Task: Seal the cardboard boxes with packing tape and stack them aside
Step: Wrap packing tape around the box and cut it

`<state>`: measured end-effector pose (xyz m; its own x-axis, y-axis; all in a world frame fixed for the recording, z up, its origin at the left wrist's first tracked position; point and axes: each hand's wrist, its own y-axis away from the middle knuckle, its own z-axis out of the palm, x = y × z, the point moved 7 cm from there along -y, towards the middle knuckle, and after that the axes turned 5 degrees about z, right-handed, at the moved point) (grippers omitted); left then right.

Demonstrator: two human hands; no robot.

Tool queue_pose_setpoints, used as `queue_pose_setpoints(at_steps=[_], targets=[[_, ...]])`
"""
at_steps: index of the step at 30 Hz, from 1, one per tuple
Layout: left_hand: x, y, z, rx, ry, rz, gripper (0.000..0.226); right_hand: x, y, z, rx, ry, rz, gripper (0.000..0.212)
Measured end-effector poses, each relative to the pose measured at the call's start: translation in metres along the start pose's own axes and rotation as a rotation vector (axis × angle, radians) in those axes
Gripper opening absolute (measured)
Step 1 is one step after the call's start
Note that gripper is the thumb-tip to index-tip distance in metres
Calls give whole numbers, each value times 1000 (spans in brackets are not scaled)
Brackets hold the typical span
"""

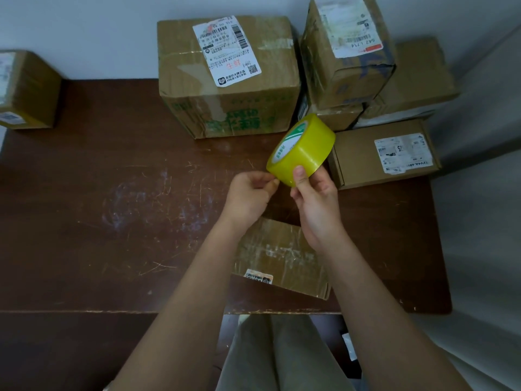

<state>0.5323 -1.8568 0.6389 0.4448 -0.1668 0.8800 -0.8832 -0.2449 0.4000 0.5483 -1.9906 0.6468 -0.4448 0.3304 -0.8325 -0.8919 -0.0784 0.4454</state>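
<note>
While the right hand point(315, 204) grips a yellow tape roll point(301, 149) mid-frame, the left hand point(248, 194) pinches at its edge, likely freeing the end to seal the box point(282, 255) below; more boxes point(228, 77) crowd the upper right.

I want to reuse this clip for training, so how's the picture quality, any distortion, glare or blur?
Head view: wide-angle bending bows the table edge and tilts the far boxes; dim, even light with soft shadows; mild sheen on the tape roll; the box at the left edge is smeared, its label unreadable.
</note>
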Motion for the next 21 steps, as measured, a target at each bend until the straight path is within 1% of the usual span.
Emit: queue_pose_setpoints(at_steps=[2, 3, 7, 9, 11, 14, 17, 19, 21], targets=[[4, 6, 1, 32, 111, -49, 8, -8, 4, 1, -1, -53, 9, 14], [6, 8, 2, 33, 144, -68, 10, -11, 6, 1, -1, -67, 13, 14], [20, 21, 9, -3, 274, -119, 10, -21, 15, -3, 9, -92, 27, 13], [24, 26, 10, -15, 308, -134, 10, -27, 20, -3, 7, -123, 25, 17], [29, 31, 14, -31, 341, -118, 10, -33, 26, -3, -1, -160, 44, 25], [36, 38, 17, -64, 372, -74, 16, -38, 33, -8, -30, -259, 118, 24], [43, 46, 26, -147, 339, -34, 22, -43, 41, -19, -59, -335, 205, 27], [47, 53, 36, -182, 321, -3, 23, -48, 47, -30, -41, -315, 222, 23], [52, 59, 46, -183, 301, 34, 26, -52, 50, -40, 4, -266, 183, 21]])
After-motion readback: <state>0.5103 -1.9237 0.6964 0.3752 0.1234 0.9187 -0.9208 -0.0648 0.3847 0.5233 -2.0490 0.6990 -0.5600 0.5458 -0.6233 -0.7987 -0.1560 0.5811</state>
